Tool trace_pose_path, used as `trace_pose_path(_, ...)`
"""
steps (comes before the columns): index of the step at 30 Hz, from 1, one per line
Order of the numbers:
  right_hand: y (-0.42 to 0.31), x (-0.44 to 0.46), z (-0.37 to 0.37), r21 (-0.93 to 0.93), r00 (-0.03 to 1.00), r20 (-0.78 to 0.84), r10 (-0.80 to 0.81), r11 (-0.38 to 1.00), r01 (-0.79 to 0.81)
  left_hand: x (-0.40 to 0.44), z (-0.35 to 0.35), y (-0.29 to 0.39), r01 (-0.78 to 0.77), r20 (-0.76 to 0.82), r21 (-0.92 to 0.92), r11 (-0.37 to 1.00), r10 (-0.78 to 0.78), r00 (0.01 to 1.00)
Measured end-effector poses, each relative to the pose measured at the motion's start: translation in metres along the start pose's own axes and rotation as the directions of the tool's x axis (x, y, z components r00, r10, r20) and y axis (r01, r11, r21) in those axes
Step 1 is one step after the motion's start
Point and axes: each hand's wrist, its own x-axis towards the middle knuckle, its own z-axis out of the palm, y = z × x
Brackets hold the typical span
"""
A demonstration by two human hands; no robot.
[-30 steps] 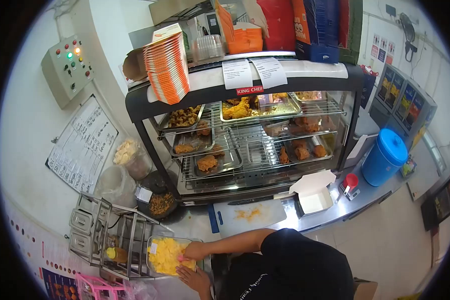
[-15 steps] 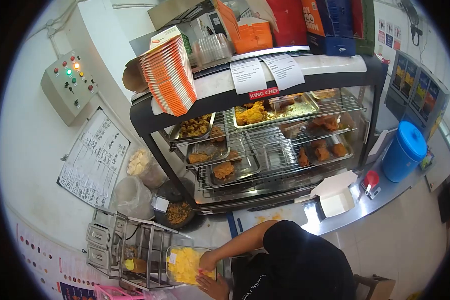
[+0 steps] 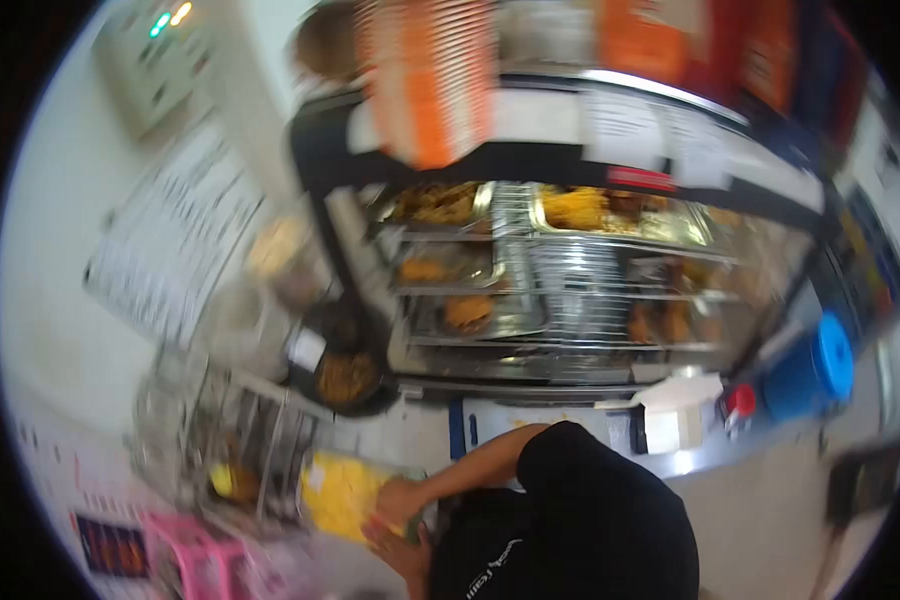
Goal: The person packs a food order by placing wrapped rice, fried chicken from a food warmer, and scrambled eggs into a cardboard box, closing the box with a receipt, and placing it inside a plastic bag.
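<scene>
A clear tub (image 3: pixel 422 472) full of yellow, flat-looking pieces (image 3: pixel 345 495) is at the lower left, in front of my body. My right hand (image 3: pixel 400 499) reaches across its near side, down at the yellow pieces. Below it, my left hand (image 3: pixel 398 548) is by the tub's near corner, close to the right hand. A reddish spot shows where the two hands meet; I cannot make out what it is. Motion blur smears the fingers of both hands, so their grip is unclear.
A glass food warmer (image 3: pixel 570 370) with trays of fried food stands behind. Left of the tub is a metal rack (image 3: pixel 270 450); a dark bowl of crumbs (image 3: pixel 348 378) sits above it. An open white box (image 3: pixel 670 425) and blue bucket (image 3: pixel 810 370) are at right.
The view has swung and blurred, so the warmer appears larger and shifted right. The tub and both hands appear slightly further left and up, and the hands stay at the tub.
</scene>
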Motion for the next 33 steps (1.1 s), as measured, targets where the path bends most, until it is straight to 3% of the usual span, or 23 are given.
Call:
trace_pose_path(1,-0.002,-0.006,-0.015,0.076,0.997,0.075,-0.024,0.997,0.019,0.005,0.007,-0.008,-0.108,-0.069,-0.039,0.993,0.106,0.992)
trace_pose_path(2,0.022,-0.002,0.01,0.154,0.986,0.077,-0.148,0.979,0.135,0.002,0.018,-0.019,-0.183,-0.14,-0.055,0.982,0.174,0.975)
trace_pose_path(3,0.012,-0.002,0.001,0.061,0.987,0.152,-0.048,0.997,0.039,0.006,0.0,-0.005,-0.131,-0.054,-0.077,0.988,0.127,0.99)
trace_pose_path(4,0.001,-0.004,-0.015,0.241,0.964,0.258,0.057,0.963,-0.121,0.004,-0.01,0.005,-0.068,-0.09,-0.168,0.983,0.054,0.995)
trace_pose_path(5,0.009,-0.004,-0.017,0.23,0.974,0.194,-0.115,0.971,0.069,0.003,-0.019,0.01,-0.008,-0.055,-0.147,0.989,-0.001,0.998)
trace_pose_path(6,0.002,-0.001,-0.028,0.139,0.963,0.27,-0.005,0.99,-0.034,0.004,-0.021,0.01,0.034,-0.059,-0.153,0.988,-0.044,0.997)
trace_pose_path(7,-0.007,-0.001,-0.042,0.199,0.951,0.291,0.109,0.965,-0.171,0.0,-0.018,0.008,0.052,-0.059,-0.166,0.985,-0.063,0.996)
trace_pose_path(9,-0.018,0.001,-0.061,0.357,0.96,0.279,0.033,0.924,-0.136,-0.005,-0.019,-0.005,0.1,-0.063,-0.284,0.954,-0.122,0.99)
trace_pose_path(10,-0.019,-0.003,-0.07,0.286,0.961,0.276,-0.014,0.956,-0.068,-0.007,-0.018,-0.003,0.089,-0.082,-0.342,0.936,-0.124,0.989)
trace_pose_path(15,-0.022,-0.006,-0.089,-0.057,0.956,0.245,-0.163,0.982,0.182,-0.022,-0.022,0.009,0.179,-0.016,-0.196,0.964,-0.186,0.982)
trace_pose_path(18,-0.022,-0.007,-0.079,-0.013,0.939,0.274,-0.21,0.975,0.222,-0.024,-0.024,0.009,0.182,-0.007,-0.196,0.964,-0.186,0.982)
trace_pose_path(21,-0.023,0.002,-0.072,0.215,0.912,0.387,-0.134,0.975,0.052,-0.018,-0.025,0.013,0.207,-0.015,-0.239,0.949,-0.217,0.976)
trace_pose_path(27,-0.007,0.012,-0.05,0.382,0.895,0.444,-0.04,0.912,-0.149,-0.016,-0.016,0.017,0.229,-0.045,-0.316,0.921,-0.256,0.966)
trace_pose_path(33,0.011,0.02,-0.04,0.586,0.762,0.646,0.048,0.61,-0.534,-0.016,-0.014,0.015,0.222,-0.068,-0.413,0.883,-0.273,0.96)
